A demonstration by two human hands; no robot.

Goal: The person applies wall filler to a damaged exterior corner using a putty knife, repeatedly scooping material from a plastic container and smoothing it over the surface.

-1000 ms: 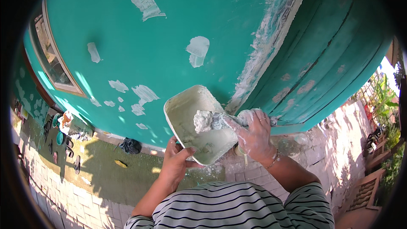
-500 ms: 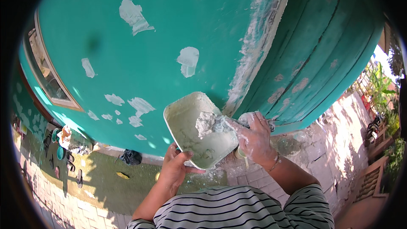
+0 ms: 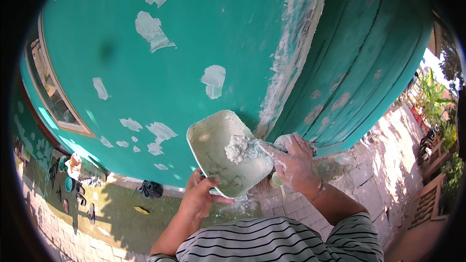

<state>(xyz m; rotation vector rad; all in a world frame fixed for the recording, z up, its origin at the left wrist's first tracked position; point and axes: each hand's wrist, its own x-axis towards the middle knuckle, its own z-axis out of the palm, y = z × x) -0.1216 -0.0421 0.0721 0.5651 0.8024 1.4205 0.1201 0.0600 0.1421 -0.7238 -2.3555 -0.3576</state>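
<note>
Evidently the step in hand is loading filler: the right hand (image 3: 293, 162), coated white, is closed around a putty knife (image 3: 259, 148) whose blade sits in a lump of white filler (image 3: 238, 148) inside the pale tray (image 3: 213, 153). The left hand (image 3: 199, 196) grips the tray's near edge from below, thumb over the rim, forearm rising from the lower edge, the tray tilted toward the teal wall (image 3: 194, 43) just ahead. By judgement, the next move calls for lifting a measured load cleanly and keeping the tray steady.
</note>
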